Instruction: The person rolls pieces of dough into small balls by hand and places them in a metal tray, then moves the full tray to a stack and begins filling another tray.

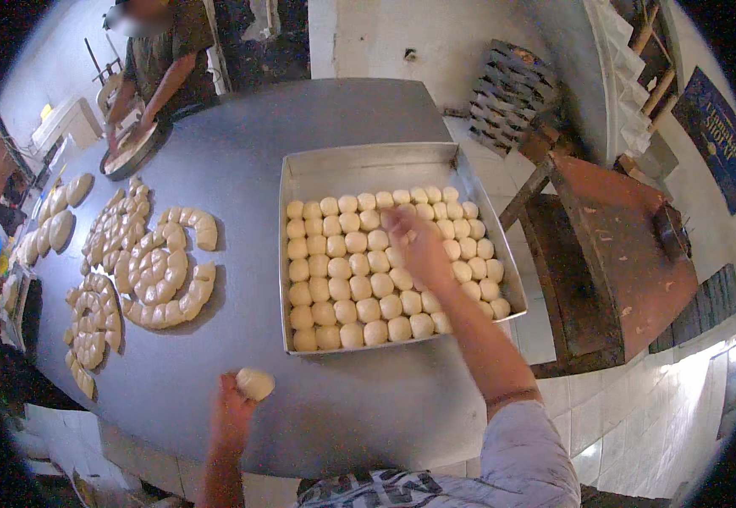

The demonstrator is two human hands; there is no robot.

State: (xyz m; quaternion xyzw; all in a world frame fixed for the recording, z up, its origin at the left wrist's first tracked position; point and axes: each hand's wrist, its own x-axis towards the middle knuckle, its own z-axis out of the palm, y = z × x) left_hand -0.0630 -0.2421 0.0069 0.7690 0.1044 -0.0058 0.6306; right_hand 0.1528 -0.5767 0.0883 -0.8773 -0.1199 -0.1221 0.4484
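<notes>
dough piece (255, 383), pale and rounded, sat in the left hand (232, 405), nearest the body. left grip: fingers closed around it, the dough jutting out past them to the right, held near the edge of the grey table (351, 406).

right arm, in a light grey sleeve (524, 457), reached up and ahead of the left grip. right hand (421, 250) was over the dough balls (359, 265), fingers bent down among them; could not tell whether they pinched a ball or only touched one.

the balls lay in close rows all about the right hand, most of them neighbour against neighbour, inside a metal tray (372, 168). nearest row ran by the tray's near wall, on the left hand's side; a strip of bare tray floor showed just beyond the fingers.

ahead and to the left of the left grip, well apart from it: coiled dough strips (154, 275) spread on the table, segmented, some curled in spirals. farther left, near the table's edge, longer dough lumps (56, 224).

off to the right of the right grip: a reddish-brown wooden stand (626, 262) on pale floor tiles (588, 415).

far beyond both grips, to the left: a co-worker (173, 63) in dark clothing, both hands at a round dark pan (142, 161) with something pale inside. behind the tray, a pale wall (444, 51).
</notes>
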